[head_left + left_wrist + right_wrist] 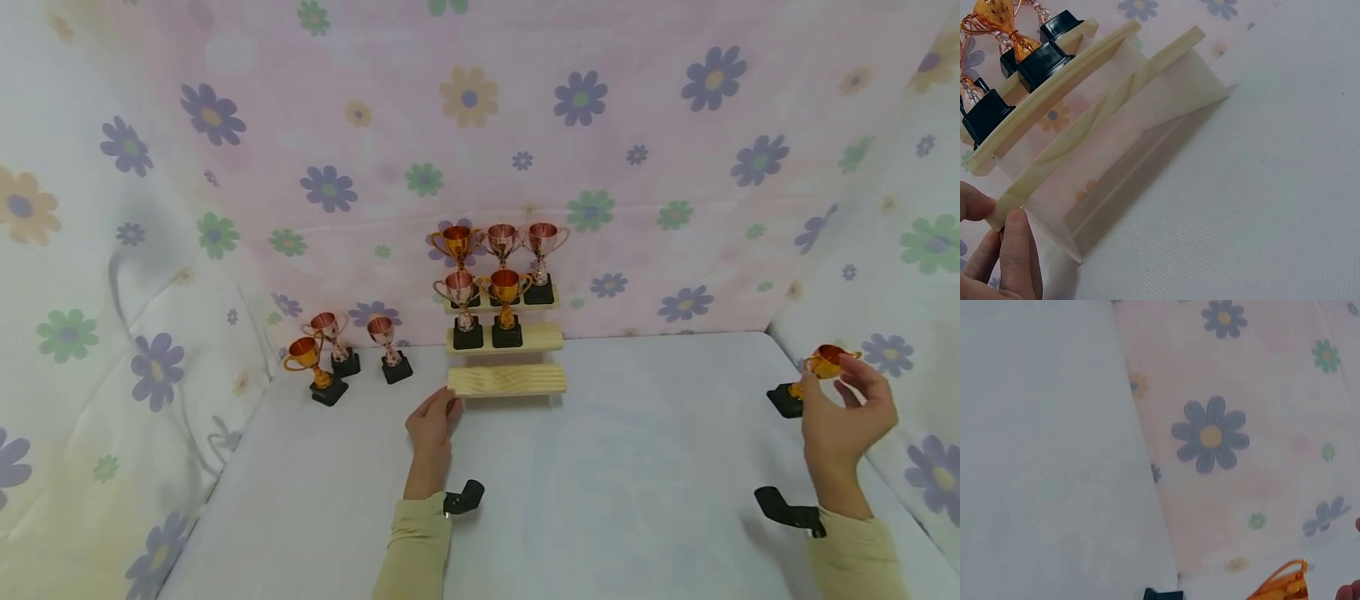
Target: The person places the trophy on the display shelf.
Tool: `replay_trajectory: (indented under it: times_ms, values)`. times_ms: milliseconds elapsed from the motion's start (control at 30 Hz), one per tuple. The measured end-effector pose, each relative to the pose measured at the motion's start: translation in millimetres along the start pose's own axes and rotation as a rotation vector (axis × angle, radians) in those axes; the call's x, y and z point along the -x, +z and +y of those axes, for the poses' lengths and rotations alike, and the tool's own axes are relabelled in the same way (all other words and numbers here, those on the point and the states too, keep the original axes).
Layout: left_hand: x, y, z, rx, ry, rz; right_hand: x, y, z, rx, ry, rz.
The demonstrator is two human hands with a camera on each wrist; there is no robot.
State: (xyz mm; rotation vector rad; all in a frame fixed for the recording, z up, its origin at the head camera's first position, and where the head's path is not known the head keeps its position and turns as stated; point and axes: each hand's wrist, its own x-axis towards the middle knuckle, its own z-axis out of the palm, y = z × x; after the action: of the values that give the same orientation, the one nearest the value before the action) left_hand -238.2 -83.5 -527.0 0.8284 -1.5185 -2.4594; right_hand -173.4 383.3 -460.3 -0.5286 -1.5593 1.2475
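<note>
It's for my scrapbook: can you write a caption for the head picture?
Left hand pinching a pale wooden three-step shelf, right hand at a shiny gold, black-based trophy cup.

In the head view, the right fingers [872,383] hide part of the gold cup [825,357], and whether its base [783,402] touches the tabletop [637,467] cannot be told. Front cups [459,287] cover the lower parts of two back cups [501,237]. The bottom edge cuts both sleeves [855,550]. The right wrist view crops gold cup and right fingers; the left crops the left fingers [1017,250].
</note>
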Motion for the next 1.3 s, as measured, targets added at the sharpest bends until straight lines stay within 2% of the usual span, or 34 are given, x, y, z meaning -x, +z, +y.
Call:
replay_trajectory:
  times_ms: [67, 133, 300, 400, 567, 833, 1000, 1100, 1300]
  values:
    - [0.4, 0.0, 0.2, -0.007, -0.001, 0.003, -4, -9.6, 5, 0.059, 0.04, 0.038]
    - [0.9, 0.1, 0.5, -0.012, -0.004, 0.006, -8, -14.8, 10, 0.113, 0.12, 0.026]
    - [1.9, 1.2, 0.8, -0.012, -0.011, 0.011, -22, -13.9, 20, 0.193, 0.393, -0.135]
    - [1.1, 1.1, 1.3, -0.005, -0.009, 0.01, -28, -3.5, 25, 0.192, 0.465, -0.211]
    - [0.6, 1.1, 0.1, -0.002, -0.006, 0.01, -33, 14.1, 32, 0.159, 0.445, -0.21]
    - [-1.3, 0.8, -1.9, 0.017, 0.004, 0.007, -42, 29.6, 43, 0.142, 0.376, -0.112]
    - [-2.1, 1.5, -2.3, 0.015, 0.005, 0.01, -46, 33.2, 49, 0.048, 0.353, -0.038]
    - [-1.7, 2.0, -2.8, 0.015, 0.008, 0.012, -43, 34.5, 49, 0.019, 0.289, -0.016]
    - [-1.4, 2.0, -2.7, 0.021, 0.014, 0.017, -31, 38.9, 41, -0.041, 0.18, -0.042]
